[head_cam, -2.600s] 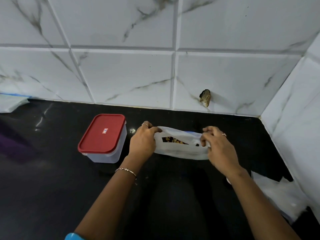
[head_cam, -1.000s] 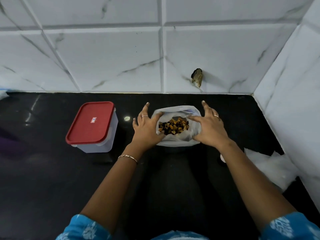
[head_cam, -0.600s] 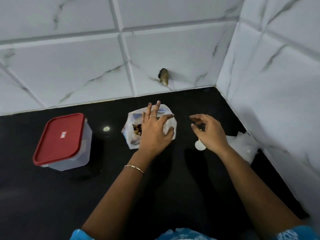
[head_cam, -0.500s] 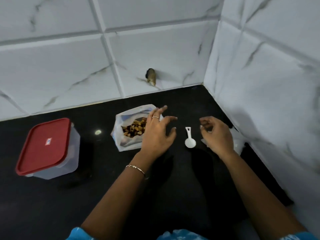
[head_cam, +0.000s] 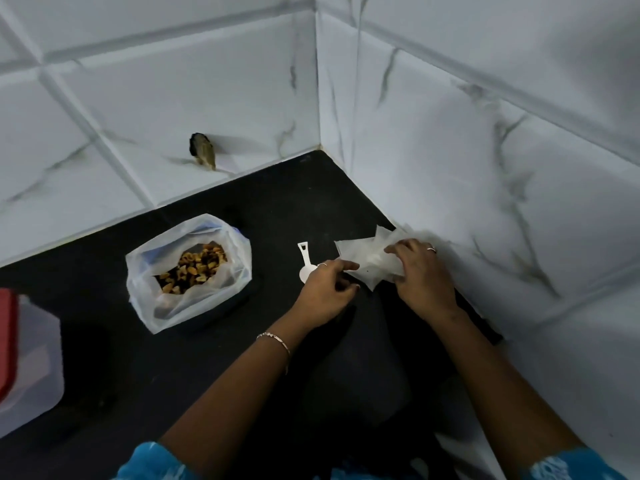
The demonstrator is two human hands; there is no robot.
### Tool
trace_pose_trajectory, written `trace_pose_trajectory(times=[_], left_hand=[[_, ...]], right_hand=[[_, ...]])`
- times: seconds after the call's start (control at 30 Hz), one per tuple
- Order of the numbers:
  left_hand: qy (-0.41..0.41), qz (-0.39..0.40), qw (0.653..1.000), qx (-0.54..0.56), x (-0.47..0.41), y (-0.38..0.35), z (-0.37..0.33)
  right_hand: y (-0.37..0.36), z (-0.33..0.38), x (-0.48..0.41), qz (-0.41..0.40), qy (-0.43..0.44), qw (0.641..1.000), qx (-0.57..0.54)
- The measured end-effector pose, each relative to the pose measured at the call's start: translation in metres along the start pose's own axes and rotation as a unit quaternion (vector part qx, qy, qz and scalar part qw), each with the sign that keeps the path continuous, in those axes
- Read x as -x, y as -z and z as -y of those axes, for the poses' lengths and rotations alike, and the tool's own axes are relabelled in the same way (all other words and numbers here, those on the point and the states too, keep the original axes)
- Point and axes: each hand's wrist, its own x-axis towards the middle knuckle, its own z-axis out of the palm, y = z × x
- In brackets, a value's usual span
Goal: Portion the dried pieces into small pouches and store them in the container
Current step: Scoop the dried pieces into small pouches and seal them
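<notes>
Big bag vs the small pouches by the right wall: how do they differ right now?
The bag stands open with dried pieces inside; the pouches lie flat and look empty.
The bag is one large sack; the pouches are several small ones in a loose stack.
Nothing touches the bag; the left hand and right hand both hold the pouches.
Shared: pale see-through plastic, on the black counter.

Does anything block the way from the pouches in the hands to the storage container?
Yes. The container at the far left carries its red lid, so it is closed. The open bag of dried pieces also sits between it and the pouches.
</notes>
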Motion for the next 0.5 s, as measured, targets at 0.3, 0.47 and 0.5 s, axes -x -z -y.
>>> trace_pose_trajectory(times=[0.3,0.47,0.5], left_hand=[[0.025,-0.007,0.998,0.05,-0.006,0.0,-0.009],[0.022,-0.078,0.987,0.14,-0.006,0.014,-0.032],[0.024,-0.092,0.981,0.168,-0.004,0.018,-0.037]], right_hand=[[0.01,0.0,-0.005,-0.157,0.004,0.986,-0.06],[0.037,0.02,-0.008,-0.205,-0.021,0.966,-0.155],[0.042,0.027,-0.008,-0.204,-0.028,0.962,-0.18]])
